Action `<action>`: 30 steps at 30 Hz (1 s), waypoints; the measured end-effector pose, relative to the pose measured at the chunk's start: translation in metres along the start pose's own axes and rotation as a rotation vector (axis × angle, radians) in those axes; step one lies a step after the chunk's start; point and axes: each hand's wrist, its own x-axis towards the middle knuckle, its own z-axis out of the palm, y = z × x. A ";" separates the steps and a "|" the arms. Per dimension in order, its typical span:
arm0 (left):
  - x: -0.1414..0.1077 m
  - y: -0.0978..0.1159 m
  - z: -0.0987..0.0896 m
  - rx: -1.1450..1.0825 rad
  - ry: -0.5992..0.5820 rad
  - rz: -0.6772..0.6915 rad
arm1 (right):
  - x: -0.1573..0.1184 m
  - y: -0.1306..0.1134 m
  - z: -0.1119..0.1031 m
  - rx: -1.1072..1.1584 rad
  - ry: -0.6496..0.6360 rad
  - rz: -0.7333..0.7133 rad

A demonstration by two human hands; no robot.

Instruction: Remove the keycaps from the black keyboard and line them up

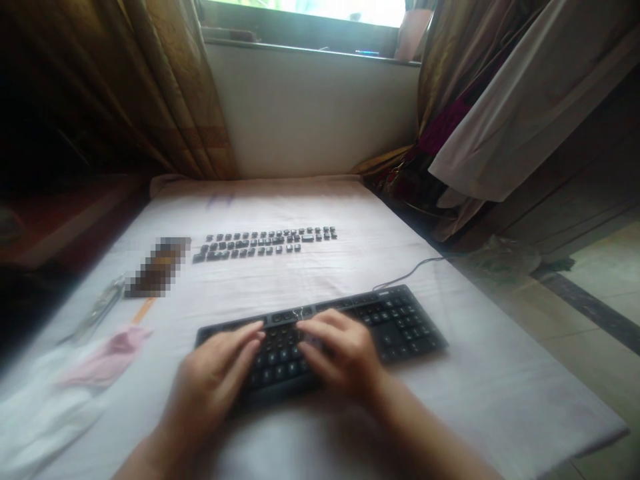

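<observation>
A black keyboard [400,327] lies at a slant on the cloth in front of me, its cable running off to the right. Some key positions near its middle show bare round mounts without caps. Over the left part rests my left hand [215,367], fingers stretched out and touching the keyboard, thumb a little apart. My right hand [345,350] is closed above the middle keys, pinching a thin bent wire tool [299,312], whose lower part the fingers hide. Beyond the keyboard, loose black keycaps [265,243] stand in three rows.
A white cloth [500,400] covers the table. At left lie a pixelated dark item [160,267], a clear packet with thin items [103,303], a pink cloth [107,357] and white crumpled material [45,413]. Curtains [165,87] flank the window; tiled floor [590,313] shows at right.
</observation>
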 end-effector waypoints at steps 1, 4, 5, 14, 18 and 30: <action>0.002 -0.006 -0.005 0.043 0.040 -0.002 | 0.003 0.004 -0.006 0.000 -0.030 0.037; 0.007 -0.026 -0.018 0.142 0.162 -0.077 | 0.019 0.023 -0.023 -0.060 -0.177 0.171; 0.008 -0.032 -0.022 0.171 0.191 -0.113 | 0.027 0.032 -0.027 -0.070 -0.228 0.231; 0.009 -0.079 -0.022 0.284 0.255 -0.269 | 0.109 0.132 0.004 -0.176 -0.331 0.713; 0.009 -0.093 -0.020 0.251 0.223 -0.343 | 0.121 0.151 0.025 -0.225 -0.361 0.751; 0.011 -0.097 -0.017 0.134 0.188 -0.458 | 0.130 0.159 0.041 -0.354 -0.402 0.764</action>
